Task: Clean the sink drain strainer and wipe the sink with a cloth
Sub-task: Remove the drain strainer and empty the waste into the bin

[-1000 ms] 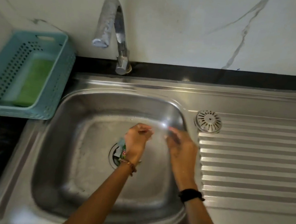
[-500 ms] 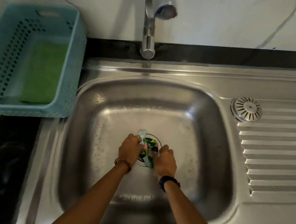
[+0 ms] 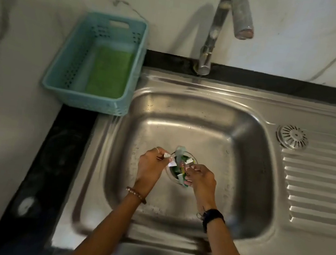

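Both hands are down in the steel sink basin (image 3: 234, 149), over the drain opening (image 3: 172, 176). Scraps of wrapper litter (image 3: 181, 163), green, white and pale, lie in and stick up from the drain. My left hand (image 3: 150, 167) pinches a small white scrap at the drain's left edge. At the right edge, the fingers of my right hand (image 3: 201, 178) close on a green and white scrap. The round metal strainer (image 3: 292, 137) lies on the drainboard, far right of the hands. A green cloth (image 3: 109, 72) lies flat in the teal basket (image 3: 68, 67).
The tap (image 3: 230, 18) arches over the basin's back edge, its spout to the right. The ridged drainboard (image 3: 321, 190) fills the right side. A black counter strip (image 3: 45, 175) runs left of the sink, with the marble wall behind.
The view has swung so the sink sits further right. Both hands dropped from above the basin to the drain and took hold of wrapper scraps.
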A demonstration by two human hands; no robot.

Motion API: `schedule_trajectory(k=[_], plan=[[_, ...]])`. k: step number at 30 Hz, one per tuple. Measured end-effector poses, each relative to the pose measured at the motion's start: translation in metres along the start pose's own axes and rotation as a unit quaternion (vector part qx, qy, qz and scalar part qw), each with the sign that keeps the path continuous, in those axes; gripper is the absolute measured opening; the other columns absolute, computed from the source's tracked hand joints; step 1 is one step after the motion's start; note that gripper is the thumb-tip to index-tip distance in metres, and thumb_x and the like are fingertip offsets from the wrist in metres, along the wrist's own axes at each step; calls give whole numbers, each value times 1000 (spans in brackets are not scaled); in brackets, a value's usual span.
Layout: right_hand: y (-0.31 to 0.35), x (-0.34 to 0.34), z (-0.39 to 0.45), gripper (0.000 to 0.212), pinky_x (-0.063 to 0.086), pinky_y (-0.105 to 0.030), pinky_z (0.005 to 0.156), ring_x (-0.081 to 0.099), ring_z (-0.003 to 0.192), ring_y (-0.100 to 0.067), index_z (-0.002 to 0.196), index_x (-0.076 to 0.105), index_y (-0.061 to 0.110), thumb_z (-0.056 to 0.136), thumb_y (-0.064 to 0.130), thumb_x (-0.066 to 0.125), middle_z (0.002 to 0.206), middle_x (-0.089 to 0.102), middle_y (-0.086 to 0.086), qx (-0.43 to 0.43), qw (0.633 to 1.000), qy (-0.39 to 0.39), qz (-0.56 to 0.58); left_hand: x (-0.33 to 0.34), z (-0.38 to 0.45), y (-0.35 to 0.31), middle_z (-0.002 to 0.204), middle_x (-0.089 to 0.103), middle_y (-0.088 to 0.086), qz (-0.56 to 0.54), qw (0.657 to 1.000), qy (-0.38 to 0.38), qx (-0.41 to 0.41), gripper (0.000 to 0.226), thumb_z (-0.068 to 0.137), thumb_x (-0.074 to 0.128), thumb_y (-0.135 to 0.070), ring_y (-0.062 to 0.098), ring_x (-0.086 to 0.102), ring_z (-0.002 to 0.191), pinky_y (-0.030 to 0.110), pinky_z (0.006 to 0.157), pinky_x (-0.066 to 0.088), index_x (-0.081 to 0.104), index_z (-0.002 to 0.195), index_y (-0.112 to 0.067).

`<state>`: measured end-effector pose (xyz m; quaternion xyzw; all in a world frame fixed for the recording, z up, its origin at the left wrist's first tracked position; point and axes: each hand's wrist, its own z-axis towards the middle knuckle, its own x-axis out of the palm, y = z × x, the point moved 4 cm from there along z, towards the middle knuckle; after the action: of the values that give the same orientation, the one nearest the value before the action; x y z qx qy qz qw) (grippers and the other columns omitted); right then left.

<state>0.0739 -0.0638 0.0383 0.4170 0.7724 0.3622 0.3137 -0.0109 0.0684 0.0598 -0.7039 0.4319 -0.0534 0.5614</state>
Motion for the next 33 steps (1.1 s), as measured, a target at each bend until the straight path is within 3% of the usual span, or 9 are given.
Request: schedule_trajectory(k=[4, 7, 12, 15, 20, 23, 27, 30, 33], plan=[[13, 18, -65, 12, 56, -18, 58, 63, 68, -13, 95, 63, 10, 83, 7, 65, 88, 69, -6, -37, 994, 92, 42, -56, -67, 1, 80, 69, 3, -77, 994, -81, -7, 13, 77, 68, -4, 23, 67, 81, 39, 84, 54, 63, 83, -14], [8, 35, -127, 14, 54, -21, 56, 61, 59, -8, 80, 56, 13, 81, 4, 66, 79, 66, -4, -75, 981, 175, 43, -95, -145, 21, 77, 68, -7, -134, 975, -178, -5, 10, 79, 67, -4, 20, 68, 79, 39, 80, 56, 62, 85, -11], [-34, 57, -222, 16, 50, -18, 51, 59, 50, -6, 75, 53, 11, 80, 4, 66, 67, 65, -1, -134, 939, 313, -34, -120, -278, 80, 85, 71, 9, -239, 910, -339, -11, 11, 82, 66, -5, 15, 70, 76, 23, 67, 57, 57, 89, -6], [-65, 71, -268, 15, 50, -18, 51, 56, 47, -4, 71, 55, 12, 79, 6, 67, 57, 61, 6, -152, 911, 372, -95, -117, -331, 118, 83, 69, 14, -267, 882, -384, -57, 9, 83, 64, -2, 20, 68, 74, 21, 64, 55, 56, 86, -2], [-126, 91, -318, 8, 55, -20, 57, 58, 53, -6, 76, 60, 13, 80, 9, 66, 64, 64, 4, -135, 861, 454, -187, -116, -404, 186, 81, 69, 5, -302, 822, -467, -119, 9, 82, 66, -7, 12, 68, 71, 10, 57, 50, 58, 82, -11], [-177, 107, -329, 5, 58, -24, 61, 61, 59, -8, 81, 64, 14, 82, 10, 65, 67, 67, 3, -130, 828, 477, -264, -106, -428, 245, 83, 70, 8, -360, 785, -470, -184, 10, 81, 68, -7, 9, 68, 68, 12, 56, 53, 59, 85, -10], [-273, 146, -324, 6, 58, -34, 66, 64, 62, -16, 82, 66, 5, 84, 11, 64, 71, 67, -4, -108, 783, 485, -375, -87, -440, 355, 87, 66, 23, -435, 734, -435, -289, 6, 80, 66, -1, 31, 64, 82, 34, 75, 54, 61, 78, -2], [-358, 179, -312, 15, 56, -34, 67, 64, 63, -20, 67, 64, 10, 82, 9, 64, 72, 70, -13, -83, 740, 489, -455, -67, -439, 443, 87, 64, 21, -446, 707, -420, -355, 10, 82, 61, 3, 31, 61, 81, 29, 70, 53, 62, 74, -2], [-442, 205, -296, 15, 53, -31, 66, 64, 65, -24, 73, 70, -4, 80, 4, 61, 76, 71, -21, -63, 724, 479, -493, -50, -435, 521, 88, 64, 22, -426, 705, -398, -405, 9, 82, 60, 5, 25, 61, 69, 17, 56, 55, 61, 75, 1]])
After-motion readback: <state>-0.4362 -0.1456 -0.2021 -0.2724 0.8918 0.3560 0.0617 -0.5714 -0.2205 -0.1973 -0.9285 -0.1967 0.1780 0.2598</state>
